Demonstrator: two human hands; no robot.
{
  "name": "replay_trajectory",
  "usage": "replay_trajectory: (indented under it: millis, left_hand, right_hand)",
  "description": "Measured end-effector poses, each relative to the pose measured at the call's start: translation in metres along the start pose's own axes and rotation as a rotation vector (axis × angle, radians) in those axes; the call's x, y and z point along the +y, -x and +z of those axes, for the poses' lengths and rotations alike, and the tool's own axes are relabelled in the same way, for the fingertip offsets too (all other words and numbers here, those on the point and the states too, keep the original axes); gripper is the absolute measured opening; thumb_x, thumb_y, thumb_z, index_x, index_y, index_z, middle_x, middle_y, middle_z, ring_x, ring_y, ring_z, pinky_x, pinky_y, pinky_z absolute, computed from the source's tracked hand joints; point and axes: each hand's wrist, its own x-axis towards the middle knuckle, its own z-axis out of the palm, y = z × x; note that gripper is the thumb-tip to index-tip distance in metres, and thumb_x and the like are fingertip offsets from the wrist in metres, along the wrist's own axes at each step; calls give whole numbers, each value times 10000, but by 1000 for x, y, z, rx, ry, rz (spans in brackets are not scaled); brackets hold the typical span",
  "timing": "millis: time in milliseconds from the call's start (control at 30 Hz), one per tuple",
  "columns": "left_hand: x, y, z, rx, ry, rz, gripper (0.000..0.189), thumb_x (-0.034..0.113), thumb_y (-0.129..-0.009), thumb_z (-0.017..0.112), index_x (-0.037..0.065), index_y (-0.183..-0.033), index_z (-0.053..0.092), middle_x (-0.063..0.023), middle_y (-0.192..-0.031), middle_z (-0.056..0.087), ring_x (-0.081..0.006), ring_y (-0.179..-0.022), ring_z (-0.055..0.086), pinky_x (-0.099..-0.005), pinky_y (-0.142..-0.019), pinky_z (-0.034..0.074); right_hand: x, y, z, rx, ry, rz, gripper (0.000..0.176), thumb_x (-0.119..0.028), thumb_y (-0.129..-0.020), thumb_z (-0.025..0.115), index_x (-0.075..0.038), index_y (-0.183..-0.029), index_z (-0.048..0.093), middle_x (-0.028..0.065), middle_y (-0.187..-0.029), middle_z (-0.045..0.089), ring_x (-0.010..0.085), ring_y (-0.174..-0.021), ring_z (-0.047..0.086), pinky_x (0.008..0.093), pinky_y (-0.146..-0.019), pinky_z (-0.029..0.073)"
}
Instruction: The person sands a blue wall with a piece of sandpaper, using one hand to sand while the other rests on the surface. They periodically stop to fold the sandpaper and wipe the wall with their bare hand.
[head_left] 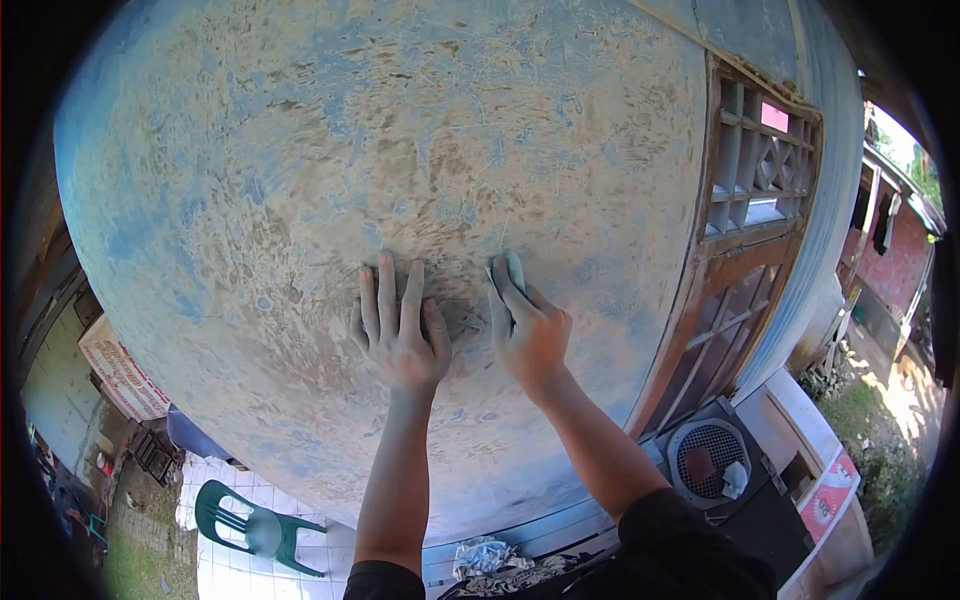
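A wall (300, 190) with worn blue paint and rough tan patches fills the middle of the head view. My left hand (402, 335) lies flat against it, fingers spread and pointing up, with nothing held. To its right, my right hand (537, 335) is closed on a thin folded pale grey-green sheet (515, 271), pressed to the wall. The sheet looks like sandpaper, but its face against the wall is hidden. Dust coats the fingers of both hands.
A wooden window frame (690, 300) with a lattice is to the right. Below it stands a black speaker box (740, 530) with a round grille. A green plastic chair (265, 530) stands on white tiles at lower left. Crumpled cloth (487, 557) lies near the wall's foot.
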Motion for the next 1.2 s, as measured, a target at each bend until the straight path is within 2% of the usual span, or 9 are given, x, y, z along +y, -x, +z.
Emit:
replay_trajectory:
  millis: [100, 167, 267, 367, 467, 667, 767, 1000, 1200]
  left_hand:
    - [1, 1, 0, 6, 0, -1, 454, 243, -1050, 542, 161, -1481, 659, -158, -1633, 526, -375, -1548, 429, -498, -1231, 256]
    - [-1, 0, 1, 22, 15, -26, 441, 290, -1046, 548, 225, -1461, 684, -92, -1615, 562, -328, -1519, 475, -475, -1221, 272]
    - [-4, 2, 1, 1, 27, -25, 444, 285, -1025, 572, 225, -1447, 696, -85, -1611, 568, -316, -1513, 484, -469, -1220, 272]
    - [-2, 1, 1, 6, 33, -13, 464, 252, -1021, 579, 193, -1473, 665, -135, -1615, 554, -368, -1529, 461, -499, -1205, 287]
    - [-1, 1, 1, 12, 30, -12, 469, 257, -1017, 586, 194, -1477, 662, -128, -1616, 556, -365, -1526, 466, -495, -1195, 297]
    - [-3, 2, 1, 19, 42, -10, 448, 267, -1017, 589, 193, -1449, 687, -119, -1597, 578, -357, -1518, 477, -489, -1186, 305]
    - [-1, 5, 2, 27, 36, -15, 443, 271, -1012, 596, 189, -1434, 699, -120, -1591, 584, -356, -1512, 483, -483, -1185, 305]
    - [-1, 5, 4, 33, 32, -14, 450, 278, -1004, 601, 184, -1433, 701, -133, -1580, 592, -354, -1508, 488, -473, -1186, 297]
    - [-1, 5, 4, 45, 22, -9, 451, 271, -996, 612, 177, -1428, 702, -131, -1577, 595, -352, -1508, 487, -465, -1175, 303]
  right_hand:
    - [0, -2, -1, -60, 33, -7, 339, -156, -958, 742, -107, -1291, 780, 96, -757, 724, 257, -542, 687, 360, -463, 500]
    - [-5, -27, 3, -50, 17, -7, 342, -178, -973, 749, -112, -1308, 774, 95, -758, 724, 255, -550, 690, 361, -465, 498]
    - [-12, -32, 8, -43, 18, 33, 322, -188, -975, 759, -111, -1287, 785, 96, -754, 723, 260, -555, 692, 364, -468, 493]
    - [-5, -10, 5, 47, -37, 2, 287, -194, -977, 762, -102, -1246, 801, 105, -742, 714, 273, -552, 689, 374, -476, 491]
    - [-8, 1, -1, -97, 36, 85, 279, -202, -978, 766, -91, -1230, 806, 131, -779, 734, 281, -586, 709, 382, -497, 508]
    - [-21, -36, -1, -66, -60, 94, 306, -174, -970, 761, -88, -1261, 795, 131, -795, 738, 281, -585, 708, 368, -506, 520]
    - [-11, 4, 2, -17, -27, 69, 290, -175, -973, 761, -87, -1246, 798, 117, -788, 734, 280, -579, 703, 362, -502, 519]
    - [-19, -27, 2, -92, 101, 1, 345, -167, -963, 767, -109, -1303, 778, 115, -820, 748, 266, -587, 708, 354, -496, 518]
    - [-10, 7, 3, -47, 48, 21, 353, -180, -958, 776, -121, -1306, 776, 103, -838, 750, 261, -562, 688, 351, -489, 502]
